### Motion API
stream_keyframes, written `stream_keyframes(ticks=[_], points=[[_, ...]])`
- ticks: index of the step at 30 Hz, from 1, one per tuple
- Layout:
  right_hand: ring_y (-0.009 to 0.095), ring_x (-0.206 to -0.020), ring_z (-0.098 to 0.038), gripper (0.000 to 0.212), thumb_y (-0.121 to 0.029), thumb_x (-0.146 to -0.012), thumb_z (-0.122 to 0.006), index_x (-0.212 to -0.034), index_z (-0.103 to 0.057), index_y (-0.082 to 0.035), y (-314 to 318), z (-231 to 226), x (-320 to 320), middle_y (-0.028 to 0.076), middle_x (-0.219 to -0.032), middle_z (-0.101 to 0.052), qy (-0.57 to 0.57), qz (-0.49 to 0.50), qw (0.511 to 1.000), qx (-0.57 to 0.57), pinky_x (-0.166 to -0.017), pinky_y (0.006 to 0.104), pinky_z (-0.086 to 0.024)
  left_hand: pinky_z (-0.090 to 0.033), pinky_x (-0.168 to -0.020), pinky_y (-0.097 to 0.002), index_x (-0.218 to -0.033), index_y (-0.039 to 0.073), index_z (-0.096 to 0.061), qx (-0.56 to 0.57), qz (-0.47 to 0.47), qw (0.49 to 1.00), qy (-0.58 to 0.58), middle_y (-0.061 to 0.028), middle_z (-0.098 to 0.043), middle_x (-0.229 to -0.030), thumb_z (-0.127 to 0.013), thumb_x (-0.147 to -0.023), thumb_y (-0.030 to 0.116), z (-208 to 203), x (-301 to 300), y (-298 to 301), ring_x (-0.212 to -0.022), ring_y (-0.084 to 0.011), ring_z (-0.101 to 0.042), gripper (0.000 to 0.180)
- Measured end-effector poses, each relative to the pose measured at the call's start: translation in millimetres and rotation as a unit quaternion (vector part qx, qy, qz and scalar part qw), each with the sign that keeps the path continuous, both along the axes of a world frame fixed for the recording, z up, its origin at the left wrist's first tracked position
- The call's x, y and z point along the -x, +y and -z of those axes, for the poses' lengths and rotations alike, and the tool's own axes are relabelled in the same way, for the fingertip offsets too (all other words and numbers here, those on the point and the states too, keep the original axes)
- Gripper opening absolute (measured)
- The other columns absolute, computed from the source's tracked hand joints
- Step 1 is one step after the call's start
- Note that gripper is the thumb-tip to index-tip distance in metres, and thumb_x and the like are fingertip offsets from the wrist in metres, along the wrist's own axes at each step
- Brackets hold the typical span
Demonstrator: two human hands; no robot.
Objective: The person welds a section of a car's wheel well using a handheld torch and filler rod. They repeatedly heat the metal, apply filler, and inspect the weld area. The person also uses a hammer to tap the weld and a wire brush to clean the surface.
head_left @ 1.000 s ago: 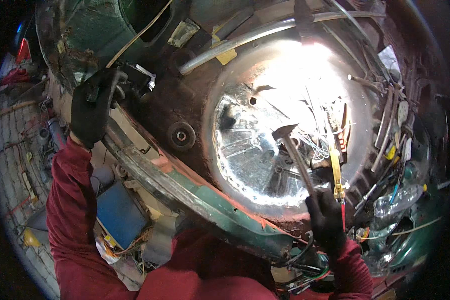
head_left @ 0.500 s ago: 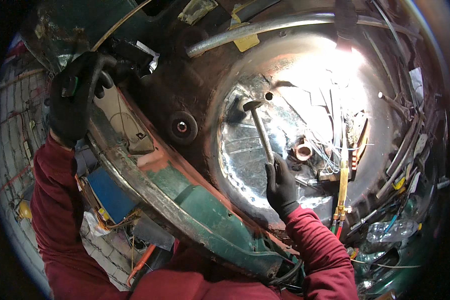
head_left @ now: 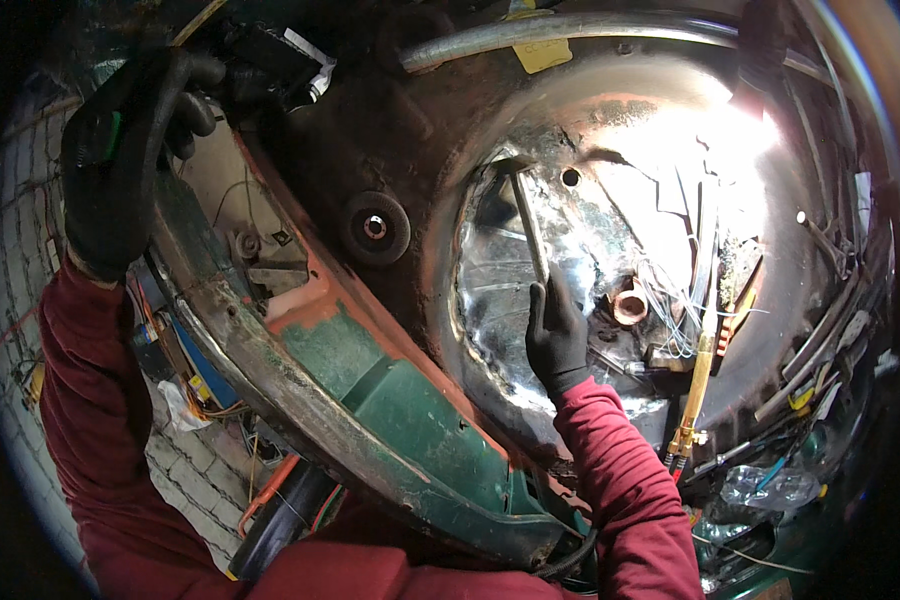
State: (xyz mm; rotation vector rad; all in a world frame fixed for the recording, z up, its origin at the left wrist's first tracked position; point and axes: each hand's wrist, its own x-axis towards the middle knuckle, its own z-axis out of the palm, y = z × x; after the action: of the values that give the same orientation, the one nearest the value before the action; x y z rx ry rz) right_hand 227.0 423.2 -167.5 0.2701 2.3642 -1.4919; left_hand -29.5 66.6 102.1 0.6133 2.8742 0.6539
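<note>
My right hand (head_left: 558,335), in a black glove, is closed round the handle of a hammer (head_left: 530,215). The hammer head lies at the upper left edge of a shiny metal patch (head_left: 495,290) in the round well (head_left: 440,250); whether it touches is unclear. At the upper left, my gloved left hand (head_left: 120,165) has its fingers curled over the far end of the curved body panel (head_left: 300,425). What those fingers grip is too dark to make out.
A brass-fitted torch (head_left: 697,400) with hoses and a short copper-coloured pipe piece (head_left: 629,306) lie in the well. A dark abrasive disc (head_left: 375,228) sits left of it. A metal tube (head_left: 570,30) crosses the top; a plastic bottle (head_left: 770,488) lies at right.
The view has shifted a little. The hammer has swung more upright in my right hand, its head now nearer the patch's upper left edge. My left hand stays by the panel end.
</note>
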Motion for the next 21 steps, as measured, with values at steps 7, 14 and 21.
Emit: stream_keyframes(ticks=[7, 14, 21], points=[[0.048, -0.105, -0.074, 0.043, -0.013, -0.108, -0.064, -0.148, -0.053, 0.001, -1, 5, 2, 0.032, -0.118, -0.072, 0.029, -0.029, 0.999, -0.024, -0.084, 0.0459, -0.060, -0.047, -0.062, -0.0278, -0.132, 0.010, -0.074, 0.002, -0.010, 1.000, -0.015, -0.0030, -0.073, -0.091, -0.040, -0.119, 0.036, 2, -7, -12, -0.072, -0.0095, -0.061, 0.045], [0.045, -0.114, -0.073, 0.039, -0.011, -0.110, -0.061, -0.145, -0.056, 0.004, 5, 4, -16, 0.032, -0.126, -0.070, 0.042, 0.004, 0.998, -0.046, -0.094, 0.0448, -0.058, -0.053, -0.070, -0.0286, -0.142, 0.008, -0.066, 0.010, -0.052, 0.993, -0.109, -0.0060, -0.073, -0.105, -0.044, -0.117, 0.041, -14, 1, -17, -0.084, -0.0116, -0.066, 0.047], [0.044, -0.112, -0.073, 0.040, -0.011, -0.110, -0.060, -0.147, -0.056, 0.004, -6, 17, -10, 0.032, -0.127, -0.070, 0.057, 0.015, 0.998, -0.037, -0.093, 0.0446, -0.058, -0.059, -0.080, -0.0315, -0.156, 0.008, -0.056, 0.141, 0.164, 0.974, 0.070, -0.0126, -0.072, -0.130, -0.041, -0.120, 0.026, -5, 2, -49, -0.096, -0.0165, -0.070, 0.043]])
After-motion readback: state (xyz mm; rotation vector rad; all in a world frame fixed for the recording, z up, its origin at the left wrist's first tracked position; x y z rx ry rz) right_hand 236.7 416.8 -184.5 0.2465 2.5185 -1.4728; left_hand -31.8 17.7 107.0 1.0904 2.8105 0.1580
